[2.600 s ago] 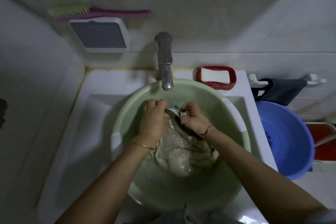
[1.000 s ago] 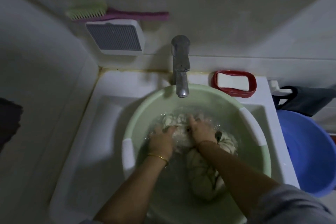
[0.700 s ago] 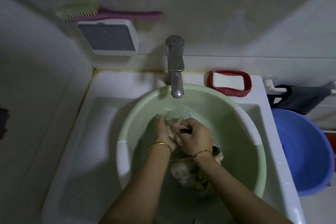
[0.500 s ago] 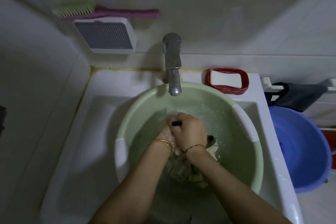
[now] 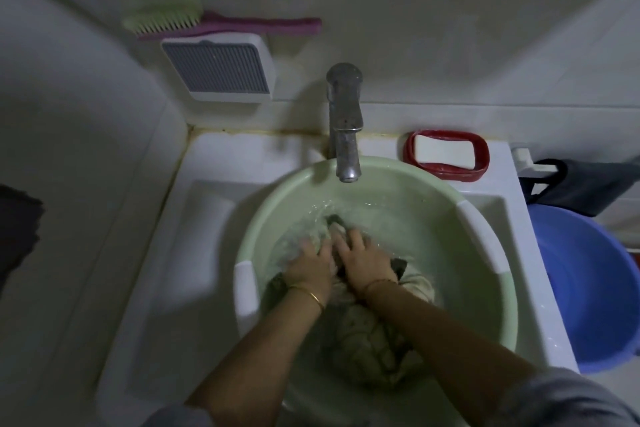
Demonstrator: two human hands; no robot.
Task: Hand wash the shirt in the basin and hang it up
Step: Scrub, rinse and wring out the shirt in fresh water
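A pale green basin (image 5: 398,184) holding water sits in the white sink (image 5: 207,204) under the tap. The wet, light-coloured shirt (image 5: 367,347) with dark trim lies bunched in the water. My left hand (image 5: 308,269) and my right hand (image 5: 363,258) lie side by side on the far end of the shirt, fingers spread and fairly straight, pressing it down into the water. Part of the shirt is hidden beneath both hands and forearms.
A metal tap (image 5: 344,125) overhangs the basin's far rim. A red soap dish (image 5: 446,154) with a white bar sits on the sink's back right. A blue bucket (image 5: 588,288) stands to the right. On the wall ledge lie a brush (image 5: 221,22) and a white box (image 5: 218,71).
Half a second ago both hands were clenched together on the shirt, rubbing it. Now they have opened, moved forward and press the cloth flat into the water.
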